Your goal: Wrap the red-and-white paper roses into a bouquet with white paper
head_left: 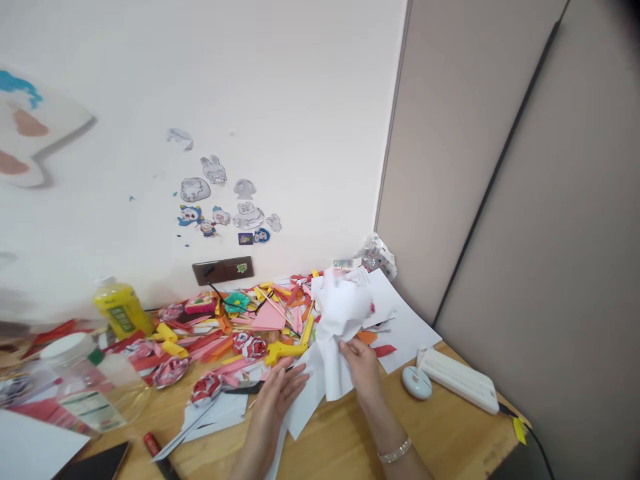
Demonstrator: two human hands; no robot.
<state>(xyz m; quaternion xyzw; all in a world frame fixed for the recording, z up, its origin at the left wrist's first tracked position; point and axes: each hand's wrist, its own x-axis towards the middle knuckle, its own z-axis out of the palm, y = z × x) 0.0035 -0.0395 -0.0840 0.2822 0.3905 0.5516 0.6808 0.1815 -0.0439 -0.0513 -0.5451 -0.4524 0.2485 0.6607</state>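
My right fingers (349, 348) pinch a thin white paper (334, 370), smooth and folded below, its bunched top blurred above them. My left fingers (297, 381) spread loosely just left of it — palm turned inward. Left of those, a ruffled red-and-white flower (206, 387) lies over the wooden surface (435, 440). Farther left, a yellow bottle (120, 308) bears a green label — too small to read.

Yellow bottle (120, 310), clear jar (95, 403) (white-lidded), cartoon cutouts (247, 215) on the wall (310, 100), white power strip (460, 381)
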